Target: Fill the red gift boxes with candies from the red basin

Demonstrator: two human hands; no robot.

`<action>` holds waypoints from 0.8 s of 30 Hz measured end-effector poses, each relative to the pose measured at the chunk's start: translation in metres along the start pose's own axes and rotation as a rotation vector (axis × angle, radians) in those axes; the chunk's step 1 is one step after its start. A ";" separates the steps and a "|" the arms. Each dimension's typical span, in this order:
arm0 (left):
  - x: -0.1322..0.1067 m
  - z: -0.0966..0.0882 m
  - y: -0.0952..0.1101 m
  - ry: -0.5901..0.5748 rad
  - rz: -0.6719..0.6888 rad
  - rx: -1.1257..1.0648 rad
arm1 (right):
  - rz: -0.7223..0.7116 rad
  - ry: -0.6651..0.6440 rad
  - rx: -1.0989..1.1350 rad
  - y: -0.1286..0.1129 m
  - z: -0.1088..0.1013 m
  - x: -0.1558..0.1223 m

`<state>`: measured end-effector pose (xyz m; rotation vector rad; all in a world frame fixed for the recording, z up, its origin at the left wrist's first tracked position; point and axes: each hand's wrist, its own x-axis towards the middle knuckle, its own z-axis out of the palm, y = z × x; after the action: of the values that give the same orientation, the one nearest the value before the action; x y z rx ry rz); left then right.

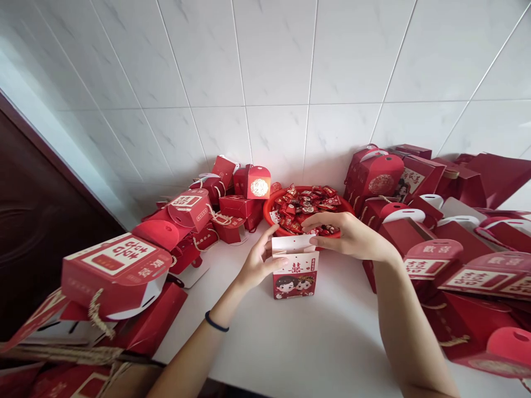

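A small red and white candy box (295, 279) with two cartoon faces stands upright on the white table, its top open. My left hand (259, 262) grips it by the left side, thumb on the front panel. Just above the box's right top edge is my right hand (346, 235), palm down, with fingers and thumb apart and no item visible between them. Its thumb tip is at the box's rim; whether it touches is unclear. Right behind the box, a red plastic basin (269, 213) holds many red-wrapped candies (307, 202).
Red gift boxes with rope handles are piled on the left (120, 265), and more crowd the right (431, 254), close to my right forearm. A white tiled wall (274, 132) rises behind the table (249, 342). A dark door (37, 166) is at far left.
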<state>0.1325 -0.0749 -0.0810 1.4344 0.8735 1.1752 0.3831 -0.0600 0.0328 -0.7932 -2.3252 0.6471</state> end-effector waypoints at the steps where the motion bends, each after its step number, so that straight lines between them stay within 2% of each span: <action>1: 0.000 0.001 0.000 -0.013 -0.002 -0.011 | 0.017 0.008 -0.010 0.001 0.000 -0.002; 4: 0.000 0.004 0.001 -0.056 0.006 -0.046 | 0.054 0.003 -0.038 0.006 0.005 -0.006; 9: -0.001 0.010 -0.001 -0.074 0.035 -0.056 | 0.145 -0.095 -0.005 0.022 0.028 -0.014; 11: -0.001 0.011 -0.003 -0.036 0.036 -0.001 | 0.190 -0.039 0.054 0.032 0.039 -0.018; 15: 0.000 0.013 -0.006 0.052 0.076 0.120 | 0.194 0.165 0.158 0.045 0.059 -0.023; 19: 0.001 0.014 -0.006 0.113 0.166 0.156 | 0.133 0.167 0.244 0.042 0.067 -0.026; 24: 0.003 0.015 -0.004 0.080 0.249 0.228 | 0.157 0.180 0.325 0.037 0.075 -0.029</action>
<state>0.1479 -0.0750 -0.0835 1.7294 0.9262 1.3597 0.3665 -0.0717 -0.0536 -0.8466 -1.9439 0.9524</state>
